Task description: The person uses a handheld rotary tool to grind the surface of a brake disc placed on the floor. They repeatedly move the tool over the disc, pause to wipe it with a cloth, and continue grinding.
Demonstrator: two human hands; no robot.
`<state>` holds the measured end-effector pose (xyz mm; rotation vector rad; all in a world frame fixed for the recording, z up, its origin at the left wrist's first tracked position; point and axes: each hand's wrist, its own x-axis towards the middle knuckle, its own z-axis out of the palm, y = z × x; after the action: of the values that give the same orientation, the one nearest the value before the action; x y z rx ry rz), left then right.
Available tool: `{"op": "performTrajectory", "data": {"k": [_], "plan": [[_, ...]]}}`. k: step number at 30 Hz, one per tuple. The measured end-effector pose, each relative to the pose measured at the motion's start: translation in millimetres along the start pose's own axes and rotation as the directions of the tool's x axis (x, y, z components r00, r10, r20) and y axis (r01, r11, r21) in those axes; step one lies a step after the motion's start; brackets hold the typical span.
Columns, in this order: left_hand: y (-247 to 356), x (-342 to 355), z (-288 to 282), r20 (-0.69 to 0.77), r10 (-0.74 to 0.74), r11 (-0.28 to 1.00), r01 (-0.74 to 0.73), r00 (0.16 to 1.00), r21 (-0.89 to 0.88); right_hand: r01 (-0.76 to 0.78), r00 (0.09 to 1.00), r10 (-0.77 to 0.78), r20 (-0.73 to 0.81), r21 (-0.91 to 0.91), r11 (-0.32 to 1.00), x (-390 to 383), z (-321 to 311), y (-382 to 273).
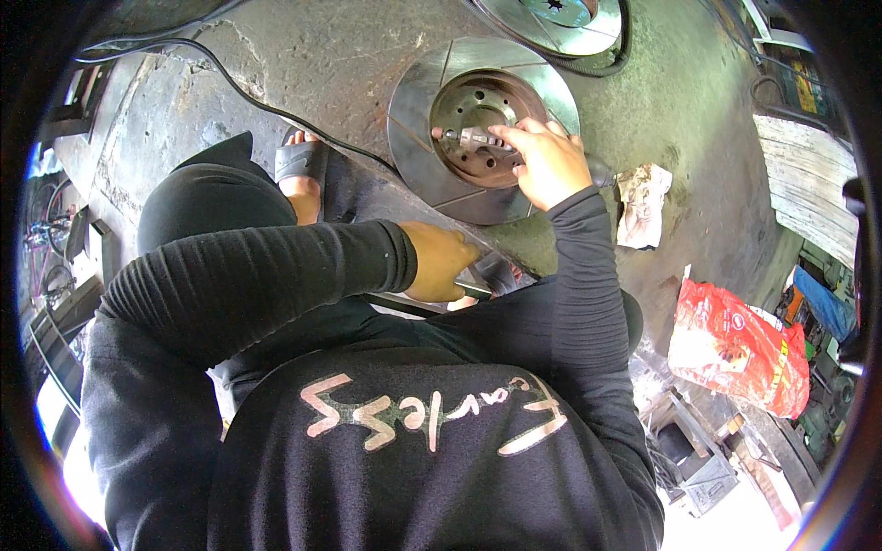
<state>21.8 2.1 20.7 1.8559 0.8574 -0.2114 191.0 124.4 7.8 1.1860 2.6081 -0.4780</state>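
A large grey brake disc [413,101] with thin slots lies flat on the floor in front of me. Over its round hub recess, my right hand [554,165] is closed around a silver die grinder [473,138] with a pinkish tip. The grinder's tip is inside the recess, among the bolt holes; its dark rear end shows in part by my wrist. My left hand [441,262] is nearer to me, between my knees and just short of the disc's near edge. Its fingers curl down, and whatever they hold, if anything, is hidden.
Another brake disc [588,37] lies beyond, with a black hose around it. A black cable [248,103] runs over the floor to the disc's left side. On the right are a stained white cloth [642,207], a red plastic bag [735,354] and a pale board [804,179].
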Motion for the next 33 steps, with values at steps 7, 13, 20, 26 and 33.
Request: {"op": "performTrajectory", "data": {"k": [7, 13, 20, 26, 33], "plan": [[-0.3, 0.8, -0.5, 0.012, 0.000, 1.000, 0.000, 1.000, 0.006, -0.043, 0.998, 0.042, -0.055, -0.009, 0.999, 2.7, 2.1, -4.2], [0.1, -0.6, -1.3, -0.005, 0.012, 1.000, -0.012, 1.000, -0.012, -0.010, 0.998, 0.009, -0.068, -0.018, 1.000, 1.1, 5.2, -1.3], [0.4, -0.9, -2.1, 0.000, 0.007, 1.000, -0.007, 1.000, -0.008, -0.026, 1.000, 0.026, 0.003, -0.018, 1.000, 0.2, -3.0, -5.0], [0.8, -1.0, -2.3, -0.017, 0.026, 1.000, -0.026, 1.000, -0.007, -0.040, 0.997, 0.038, -0.066, -0.021, 0.999, 1.0, 2.2, -5.7], [1.2, -1.1, -2.8, 0.004, 0.000, 1.000, 0.000, 1.000, -0.011, -0.023, 0.999, 0.023, 0.043, -0.019, 1.000, -0.7, -3.6, -3.9]]}}
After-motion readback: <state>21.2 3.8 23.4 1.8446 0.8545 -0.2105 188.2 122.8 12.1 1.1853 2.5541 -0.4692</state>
